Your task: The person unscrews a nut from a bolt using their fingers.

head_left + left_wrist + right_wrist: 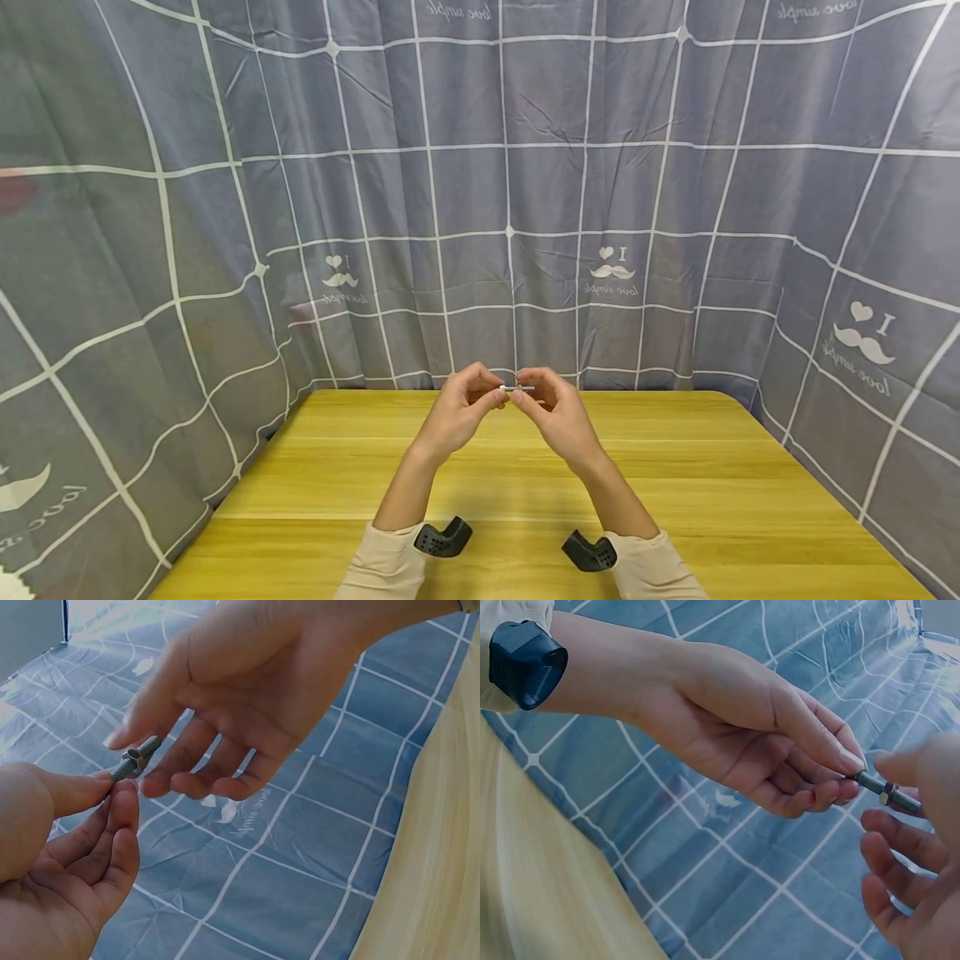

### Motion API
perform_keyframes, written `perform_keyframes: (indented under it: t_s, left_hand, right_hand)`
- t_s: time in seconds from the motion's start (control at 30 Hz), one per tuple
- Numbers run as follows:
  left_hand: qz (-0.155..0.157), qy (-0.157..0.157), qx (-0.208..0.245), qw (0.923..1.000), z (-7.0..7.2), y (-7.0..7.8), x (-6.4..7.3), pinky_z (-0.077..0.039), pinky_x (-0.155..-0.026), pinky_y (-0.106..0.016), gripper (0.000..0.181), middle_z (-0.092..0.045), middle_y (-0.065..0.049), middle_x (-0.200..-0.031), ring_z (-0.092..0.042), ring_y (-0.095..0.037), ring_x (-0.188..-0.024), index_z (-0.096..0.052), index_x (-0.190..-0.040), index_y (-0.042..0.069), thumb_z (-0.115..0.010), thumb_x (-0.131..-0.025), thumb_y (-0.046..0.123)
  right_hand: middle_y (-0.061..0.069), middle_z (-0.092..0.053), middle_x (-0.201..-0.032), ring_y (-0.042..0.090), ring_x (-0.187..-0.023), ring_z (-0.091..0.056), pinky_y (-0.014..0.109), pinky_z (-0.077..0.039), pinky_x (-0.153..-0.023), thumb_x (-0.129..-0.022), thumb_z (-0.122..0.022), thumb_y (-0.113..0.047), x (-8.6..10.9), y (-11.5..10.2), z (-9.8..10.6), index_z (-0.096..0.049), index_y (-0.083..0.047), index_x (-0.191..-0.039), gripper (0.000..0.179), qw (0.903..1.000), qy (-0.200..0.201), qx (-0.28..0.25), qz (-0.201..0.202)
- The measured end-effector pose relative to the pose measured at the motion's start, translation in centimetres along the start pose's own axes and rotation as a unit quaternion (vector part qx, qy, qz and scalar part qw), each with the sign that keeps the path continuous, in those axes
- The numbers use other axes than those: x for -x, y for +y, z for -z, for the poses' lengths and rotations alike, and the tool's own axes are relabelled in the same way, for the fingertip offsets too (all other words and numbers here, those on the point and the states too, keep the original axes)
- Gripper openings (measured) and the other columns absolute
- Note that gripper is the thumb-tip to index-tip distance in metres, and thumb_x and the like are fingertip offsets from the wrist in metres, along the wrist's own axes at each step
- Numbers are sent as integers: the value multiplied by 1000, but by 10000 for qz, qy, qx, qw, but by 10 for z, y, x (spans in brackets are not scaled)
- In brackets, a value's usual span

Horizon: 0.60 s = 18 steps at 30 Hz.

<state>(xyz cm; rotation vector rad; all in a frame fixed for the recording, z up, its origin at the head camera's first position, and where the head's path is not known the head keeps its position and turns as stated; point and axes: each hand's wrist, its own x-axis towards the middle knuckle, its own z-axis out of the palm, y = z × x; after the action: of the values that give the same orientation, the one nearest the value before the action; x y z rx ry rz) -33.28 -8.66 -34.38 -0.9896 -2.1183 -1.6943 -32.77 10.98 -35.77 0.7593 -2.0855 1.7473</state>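
A metal bolt (pixel 870 781) is held up between both hands above the far part of the table. My left hand (pixel 455 414) pinches one end of it between thumb and fingertips, which hide that end. A small hex nut (pixel 886 794) sits around the threaded shaft, with bare thread past it. My right hand (pixel 564 422) is at the free end, its thumb and index finger on either side of the nut. In the right wrist view a gap shows between those fingertips and the nut. The right hand's other fingers (pixel 232 786) are loosely bent and hold nothing.
A yellow wood-grain table (pixel 495 500) lies beneath the hands. Grey curtain (pixel 465 192) with white grid lines surrounds it at the back and sides. A black wrist mount (pixel 442 538) is on the left sleeve and another mount (pixel 590 552) on the right.
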Motion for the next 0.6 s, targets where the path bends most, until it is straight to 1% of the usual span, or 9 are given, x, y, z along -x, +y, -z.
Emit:
perform_keyframes:
  t_s: [0.13,0.2,0.3,0.33,0.47,0.53,0.6]
  left_hand:
    - [-26,0,-7,10000,0,0,0,-57,-85,-35,7,-72,-18,-104,-69,-27,-92,-63,-109,-2,-61,-102,-3]
    - [2,9,-16,10000,0,0,0,-57,-84,-34,7,-73,-16,-103,-69,-27,-92,-63,-109,-2,-62,-102,-2]
    - [0,13,-4,10000,0,0,0,-57,-84,-34,7,-73,-16,-103,-69,-28,-91,-64,-109,-1,-62,-102,-2]
    - [-15,7,0,10000,0,0,0,-57,-84,-34,7,-72,-17,-103,-69,-29,-92,-63,-109,-2,-62,-102,-2]
    - [-56,-9,2,10000,0,1,1,-58,-85,-35,7,-72,-18,-104,-69,-29,-93,-63,-110,-3,-61,-102,-2]
    - [-19,-6,-32,10000,0,1,1,-58,-85,-35,7,-72,-16,-104,-69,-27,-94,-63,-110,-2,-61,-103,-2]
    - [37,11,-33,10000,0,1,0,-57,-85,-35,7,-73,-14,-103,-69,-27,-93,-63,-109,-1,-61,-103,-1]
  right_hand:
    - [13,-69,-113,34,-106,-66,39,-53,-91,-103,-66,-11,0,0,0,-66,0,-118,19,10000,34,42,27]
    - [15,-68,-115,32,-107,-66,39,-53,-91,-102,-67,-10,0,1,0,-65,-1,-120,19,10000,23,36,60]
    - [16,-66,-121,30,-111,-65,41,-53,-92,-102,-69,-11,0,1,0,-64,-3,-125,25,10000,16,19,71]
    - [16,-66,-122,30,-112,-65,41,-53,-93,-102,-69,-12,0,1,0,-64,-3,-126,26,10000,21,23,70]
    - [12,-68,-118,29,-108,-66,40,-52,-92,-104,-66,-15,1,0,-1,-66,-3,-121,21,9999,82,79,52]
    - [11,-69,-114,29,-105,-67,40,-53,-91,-103,-66,-13,1,0,-1,-67,-3,-118,18,9999,96,108,48]
    - [12,-69,-115,28,-105,-67,39,-53,-90,-103,-67,-11,1,0,-1,-67,-4,-120,19,9999,87,108,80]
